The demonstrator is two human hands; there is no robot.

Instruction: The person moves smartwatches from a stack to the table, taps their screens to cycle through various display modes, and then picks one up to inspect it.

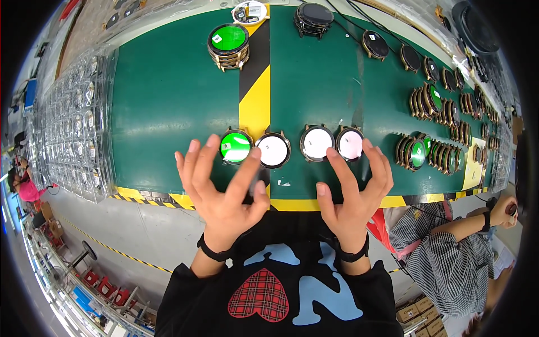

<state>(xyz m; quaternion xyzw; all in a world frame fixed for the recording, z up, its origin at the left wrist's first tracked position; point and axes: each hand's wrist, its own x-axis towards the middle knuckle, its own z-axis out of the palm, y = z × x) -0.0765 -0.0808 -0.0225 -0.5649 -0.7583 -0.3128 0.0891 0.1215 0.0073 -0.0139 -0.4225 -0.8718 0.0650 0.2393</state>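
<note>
Four round watch bodies with lit faces lie in a row near the front edge of the green mat. The leftmost watch [234,147] glows green, while the second watch [273,150], third watch [316,143] and fourth watch [351,144] glow white. My left hand [222,194] is spread open, its index fingertip at the left rim of the second watch. With fingers apart, my right hand [355,196] puts its index fingertip at the lower right rim of the third watch. Its middle fingertip is by the fourth. Whether the fingertips press or just hover, I cannot tell.
A watch stack with a green top face [228,39] stands at the back, beside a white dish [249,12]. Dark watches [313,19] and rows of watches [425,101] fill the right side. Clear plastic trays [76,123] border the left. A co-worker's arm [469,227] shows at right.
</note>
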